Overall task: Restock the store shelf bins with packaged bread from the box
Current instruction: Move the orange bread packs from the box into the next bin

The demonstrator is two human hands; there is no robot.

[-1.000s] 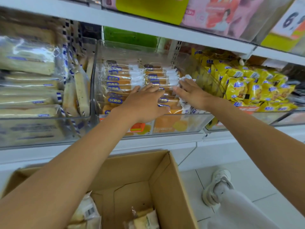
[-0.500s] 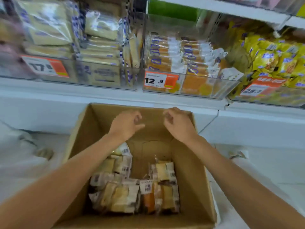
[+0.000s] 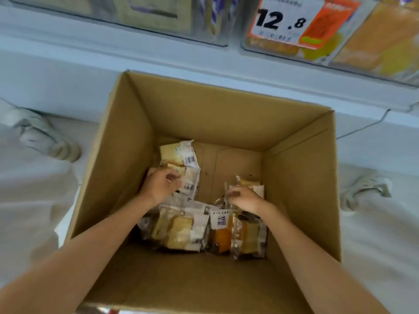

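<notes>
An open cardboard box [image 3: 204, 114] stands on the floor below the shelf, with several clear-wrapped bread packs lying on its bottom. My left hand [image 3: 162, 185] is deep in the box at the left, fingers curled round a bread pack [image 3: 176, 155] in the left pile. My right hand [image 3: 243, 197] is at the right, pinching the crinkled top of another bread pack [image 3: 254, 184]. More packs [image 3: 181, 232] lie nearer to me, one with an orange filling [image 3: 221, 236].
Clear shelf bins run along the top edge; one bin [image 3: 340, 55] carries a 12.8 price tag [image 3: 294, 19]. A white shelf base [image 3: 68, 64] sits behind the box. My shoes [image 3: 43, 137] [image 3: 365, 189] flank the box on the white floor.
Both hands left the shelf bin, came down over the box rim and now reach its bottom, closing on bread packs. The view tilted down to the box.
</notes>
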